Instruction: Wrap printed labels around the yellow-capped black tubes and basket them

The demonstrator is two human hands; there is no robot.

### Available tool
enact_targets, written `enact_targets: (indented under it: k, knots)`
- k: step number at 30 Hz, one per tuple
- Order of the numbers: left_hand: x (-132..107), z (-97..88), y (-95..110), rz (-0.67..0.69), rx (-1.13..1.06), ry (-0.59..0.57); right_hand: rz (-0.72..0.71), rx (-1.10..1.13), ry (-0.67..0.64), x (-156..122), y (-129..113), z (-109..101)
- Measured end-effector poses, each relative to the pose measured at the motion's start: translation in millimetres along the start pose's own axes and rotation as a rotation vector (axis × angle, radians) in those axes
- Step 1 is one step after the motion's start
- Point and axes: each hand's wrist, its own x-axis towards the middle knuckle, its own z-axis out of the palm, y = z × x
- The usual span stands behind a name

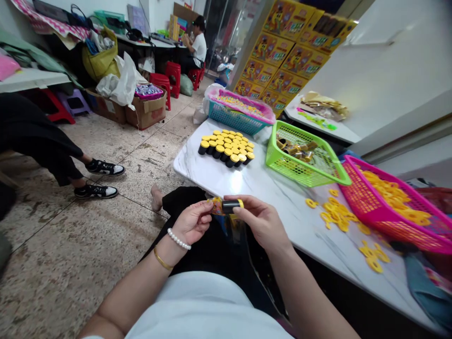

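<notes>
My left hand (192, 222) and my right hand (259, 221) hold a small black tube with a yellow cap (231, 206) above my lap. A colourful printed wrapper (216, 206) sits at the tube's left end, pinched by my left fingers. My right thumb and fingers grip the black part. A pearl bracelet and a gold bangle circle my left wrist. Beyond my hands, on the white marble-patterned table (215, 175), several matching tubes (226, 149) stand upright in a tight group. Loose yellow pieces (337, 214) lie on the table to my right.
A green plastic basket (303, 155) holds gold-coloured items, and a pink basket (384, 207) holds yellow pieces. A blue basket (235, 115) stands at the table's far end, beside stacked yellow cartons (282, 61). A seated person's legs (99, 176) are on the left; another person (197, 49) sits at the back.
</notes>
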Motion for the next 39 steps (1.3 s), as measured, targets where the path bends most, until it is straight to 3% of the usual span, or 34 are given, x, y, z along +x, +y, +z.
enact_targets:
  k: [5, 10, 13, 16, 20, 27, 32, 35, 39]
  knots:
    - [-0.9, 1.4, -2.5, 0.016, 0.015, 0.008, -0.054, -0.150, 0.121, 0.2, 8.3, 7.0]
    - [-2.3, 2.7, -2.8, 0.065, 0.051, -0.004, -0.090, -0.126, 0.084, -7.2, 12.5, 15.5]
    - [-2.4, 2.4, -2.1, 0.064, 0.079, 0.006, -0.094, -0.110, 0.143, -7.4, 12.3, 15.9]
    - [-1.5, 1.1, -2.5, 0.064, 0.090, 0.032, -0.046, -0.062, 0.168, -3.7, 13.1, 14.6]
    - [0.5, -0.7, -3.5, 0.064, 0.067, 0.025, 0.059, 0.036, 0.092, -0.2, 16.9, 14.0]
    - [3.1, -1.0, -2.8, 0.029, -0.020, 0.042, -0.091, -0.222, 0.140, -7.1, 26.2, 15.3]
    - [3.1, -1.6, -3.0, 0.003, -0.009, 0.011, -0.139, -0.221, 0.064, -7.8, 25.1, 13.2]
    - [1.5, -0.8, -3.5, -0.009, 0.000, 0.007, -0.187, -0.311, 0.090, -10.1, 24.0, 14.0]
    - [-3.0, -0.3, -3.7, 0.136, 0.135, 0.019, -0.232, -0.378, 0.146, -13.2, 28.0, 16.5]
